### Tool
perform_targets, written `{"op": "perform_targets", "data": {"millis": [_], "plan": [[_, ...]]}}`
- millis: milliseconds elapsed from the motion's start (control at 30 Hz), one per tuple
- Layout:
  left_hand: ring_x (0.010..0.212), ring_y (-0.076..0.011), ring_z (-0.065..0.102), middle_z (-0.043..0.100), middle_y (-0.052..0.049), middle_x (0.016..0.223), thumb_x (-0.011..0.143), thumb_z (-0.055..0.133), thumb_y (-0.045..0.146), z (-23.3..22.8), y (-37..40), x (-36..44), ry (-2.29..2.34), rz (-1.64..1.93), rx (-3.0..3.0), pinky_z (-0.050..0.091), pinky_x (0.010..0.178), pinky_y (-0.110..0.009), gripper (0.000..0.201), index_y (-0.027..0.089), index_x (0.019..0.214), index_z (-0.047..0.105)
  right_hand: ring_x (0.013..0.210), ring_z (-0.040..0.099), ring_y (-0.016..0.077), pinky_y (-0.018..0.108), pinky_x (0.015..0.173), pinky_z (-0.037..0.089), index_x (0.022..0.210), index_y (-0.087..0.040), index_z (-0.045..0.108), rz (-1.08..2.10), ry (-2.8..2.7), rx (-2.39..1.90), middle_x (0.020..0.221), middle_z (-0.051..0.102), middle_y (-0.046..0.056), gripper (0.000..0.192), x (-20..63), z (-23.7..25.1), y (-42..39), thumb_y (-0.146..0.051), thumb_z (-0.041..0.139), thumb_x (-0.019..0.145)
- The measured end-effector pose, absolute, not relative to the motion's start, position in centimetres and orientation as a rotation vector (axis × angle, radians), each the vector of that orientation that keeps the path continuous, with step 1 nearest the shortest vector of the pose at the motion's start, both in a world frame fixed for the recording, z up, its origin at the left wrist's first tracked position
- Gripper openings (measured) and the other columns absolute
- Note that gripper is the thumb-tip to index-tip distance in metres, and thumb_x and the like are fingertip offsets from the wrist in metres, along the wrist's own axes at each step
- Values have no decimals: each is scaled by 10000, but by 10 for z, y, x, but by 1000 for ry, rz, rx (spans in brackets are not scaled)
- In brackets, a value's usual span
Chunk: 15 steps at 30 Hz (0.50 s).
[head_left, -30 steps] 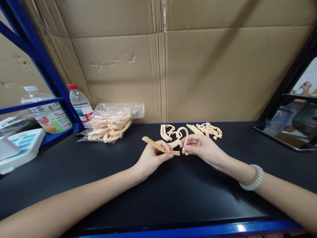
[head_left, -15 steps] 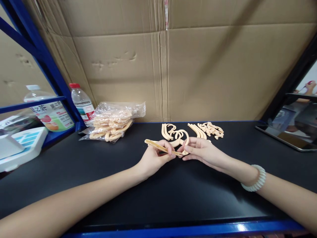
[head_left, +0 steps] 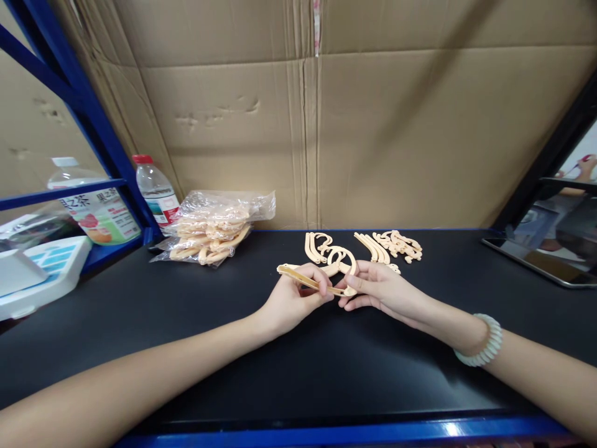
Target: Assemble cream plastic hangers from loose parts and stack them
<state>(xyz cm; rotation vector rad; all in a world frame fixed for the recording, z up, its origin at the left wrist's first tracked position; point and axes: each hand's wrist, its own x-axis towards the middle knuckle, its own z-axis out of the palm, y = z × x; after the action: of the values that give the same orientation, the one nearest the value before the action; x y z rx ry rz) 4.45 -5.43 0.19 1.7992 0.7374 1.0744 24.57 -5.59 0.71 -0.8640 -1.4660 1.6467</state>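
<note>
My left hand [head_left: 291, 300] is closed around a long beige plastic strip [head_left: 298, 277], which looks like a clothes hanger arm. In my right hand [head_left: 385, 289], thumb and fingers pinch a curved beige hook [head_left: 351, 260] near its lower end. The strip's right end meets the base of the hook between my fingertips; whether they are locked together I cannot tell. Just behind my hands, another beige piece [head_left: 330, 269] is partly hidden. Farther back lie curved strips [head_left: 311, 247], more long strips [head_left: 373, 246] and a pile of small beige parts [head_left: 400, 244].
A stack of bagged beige parts [head_left: 212, 233] lies at back left, beside a red-capped bottle [head_left: 158, 196]. A blue frame [head_left: 88, 130] and a white tray [head_left: 56, 267] stand farther left. On the right is a tablet-like device [head_left: 541, 262]. Cardboard [head_left: 396, 137] walls the black table [head_left: 298, 373].
Both hands stay together in nearly the same place. The strip and hook have tilted slightly, and the strip's left end has shifted a little right and down.
</note>
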Motion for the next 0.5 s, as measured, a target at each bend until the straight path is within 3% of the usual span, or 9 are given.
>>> {"op": "perform_targets", "data": {"millis": [500], "plan": [[697,-126,555,521,10,708,735,683,194,5,-54,46,770,1074,1844,446,640,-242,194,149,615,539,616,640,137,290,605,490,721,-182,456,1485,-1465,-885,688,638,1,385,239,-1,-56,-461,721,736]]}}
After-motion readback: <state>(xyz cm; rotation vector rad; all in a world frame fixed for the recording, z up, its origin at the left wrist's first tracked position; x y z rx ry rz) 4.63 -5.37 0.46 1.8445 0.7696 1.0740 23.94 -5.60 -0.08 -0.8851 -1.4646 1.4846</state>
